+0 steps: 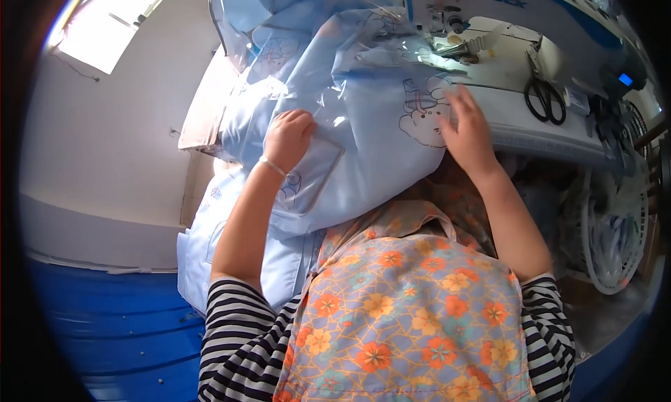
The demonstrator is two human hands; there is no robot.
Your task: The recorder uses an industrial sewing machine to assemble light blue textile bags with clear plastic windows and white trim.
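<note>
Light-blue fabric (pixel 377 140) with printed cartoon bears spreads over the sewing table and down across my lap. Shiny, see-through plastic film (pixel 335 94) covers part of it. My left hand (pixel 290 140) is closed, its fingers curled down on the fabric above a patch with a dark-lined edge (pixel 325 182); the fingertips are partly hidden. At the right edge of the cloth, beside a bear print (pixel 423 119), my right hand (pixel 470 128) rests with its fingers stretched out. Beyond both hands stands a white and blue sewing machine (pixel 552 14), its needle area lit over the cloth.
Black-handled scissors (pixel 544 98) lie on the table right of the needle area. A white plastic basket (pixel 594 255) holding clear plastic stands low at the right. White wall (pixel 105 143) and blue flooring (pixel 126 325) are on the left. A floral apron (pixel 412 311) covers my front.
</note>
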